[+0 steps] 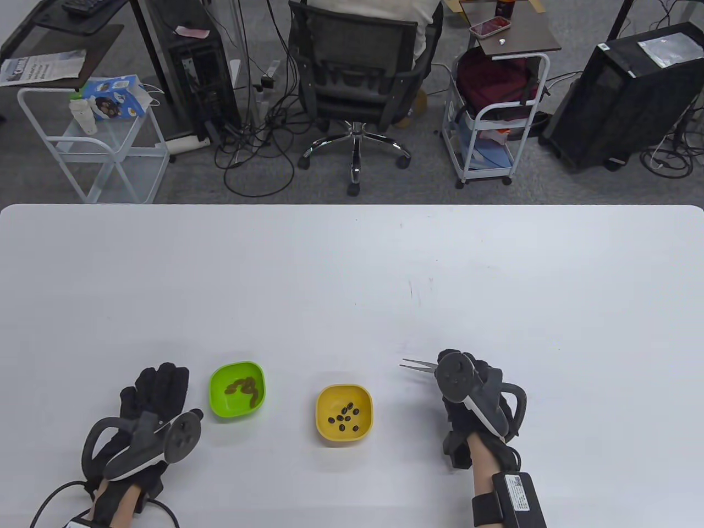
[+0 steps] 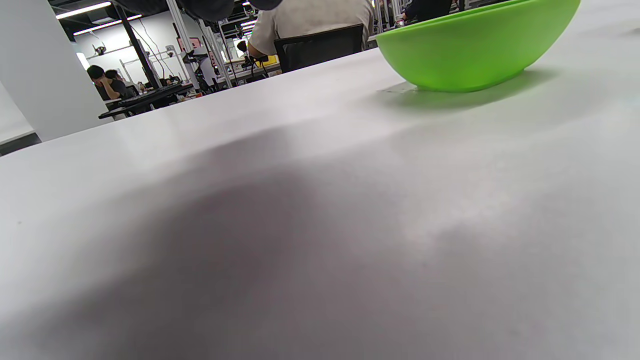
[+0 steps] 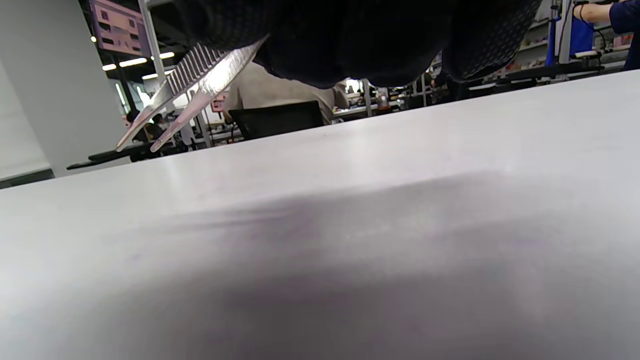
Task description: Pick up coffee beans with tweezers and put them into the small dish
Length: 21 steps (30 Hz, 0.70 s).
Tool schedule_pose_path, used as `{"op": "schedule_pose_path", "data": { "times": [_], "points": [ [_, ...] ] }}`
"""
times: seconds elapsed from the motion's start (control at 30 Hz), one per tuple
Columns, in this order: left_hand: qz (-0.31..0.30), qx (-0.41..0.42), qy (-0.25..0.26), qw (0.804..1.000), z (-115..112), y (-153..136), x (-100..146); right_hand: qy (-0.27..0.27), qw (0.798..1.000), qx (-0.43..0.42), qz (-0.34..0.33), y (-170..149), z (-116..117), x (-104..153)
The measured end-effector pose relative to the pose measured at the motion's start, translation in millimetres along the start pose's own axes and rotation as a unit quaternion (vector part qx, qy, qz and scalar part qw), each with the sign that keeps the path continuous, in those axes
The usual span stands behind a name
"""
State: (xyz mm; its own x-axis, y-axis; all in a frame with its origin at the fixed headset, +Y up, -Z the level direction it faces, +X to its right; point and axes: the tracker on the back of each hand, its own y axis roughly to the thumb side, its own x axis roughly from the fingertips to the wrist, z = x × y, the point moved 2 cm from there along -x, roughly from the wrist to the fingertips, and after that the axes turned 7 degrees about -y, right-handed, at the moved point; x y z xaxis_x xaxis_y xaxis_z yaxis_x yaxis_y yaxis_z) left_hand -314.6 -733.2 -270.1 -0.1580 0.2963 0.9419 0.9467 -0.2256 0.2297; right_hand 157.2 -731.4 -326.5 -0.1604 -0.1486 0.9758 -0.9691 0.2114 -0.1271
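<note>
While the gloved right hand point(image 1: 476, 404) is gripping a pair of slim silver metal tweezers point(image 1: 419, 364), the two pointed tips are sticking out to the left of the fingers and standing slightly apart from each other, holding nothing between them. From the right wrist view those tweezers point(image 3: 190, 92) are slanting down from under the dark glove point(image 3: 360, 35), their ribbed grip catching the light and their tips hanging above the white table point(image 3: 350, 225) without touching it.

Just left of the tweezer tips, a small yellow plastic dish with rounded corners point(image 1: 344, 414) is sitting on the white table point(image 1: 352, 275), and several dark coffee beans point(image 1: 345, 417) are lying loose on its floor. Further left, a small lime-green plastic dish of the same shape point(image 1: 238, 391) is sitting near the left hand, carrying a curved clump of brown coffee beans point(image 1: 243, 387) along its middle. The two dishes are standing apart, with bare tabletop between them.

The gloved left hand point(image 1: 147, 410) is resting on the table just beside the green dish, fingers stretched forward and lying flat, gripping nothing. From the left wrist view only the outer wall of the green dish point(image 2: 475, 47) is showing, sitting flat on the table point(image 2: 300, 200), with the hand's shadow spreading over the surface in front of it.
</note>
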Motion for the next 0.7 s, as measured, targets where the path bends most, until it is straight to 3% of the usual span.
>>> {"op": "schedule_pose_path", "data": {
  "times": [0.37, 0.7],
  "points": [
    [-0.007, 0.014, -0.006, 1.0, -0.9, -2.1, -0.7, 0.031, 0.998, 0.05, 0.005, -1.3, 16.8, -0.2],
    [-0.012, 0.023, -0.003, 1.0, -1.2, -3.5, -0.6, 0.071, 0.983, 0.169, -0.025, 14.2, 32.1, 1.9]
  ]
}}
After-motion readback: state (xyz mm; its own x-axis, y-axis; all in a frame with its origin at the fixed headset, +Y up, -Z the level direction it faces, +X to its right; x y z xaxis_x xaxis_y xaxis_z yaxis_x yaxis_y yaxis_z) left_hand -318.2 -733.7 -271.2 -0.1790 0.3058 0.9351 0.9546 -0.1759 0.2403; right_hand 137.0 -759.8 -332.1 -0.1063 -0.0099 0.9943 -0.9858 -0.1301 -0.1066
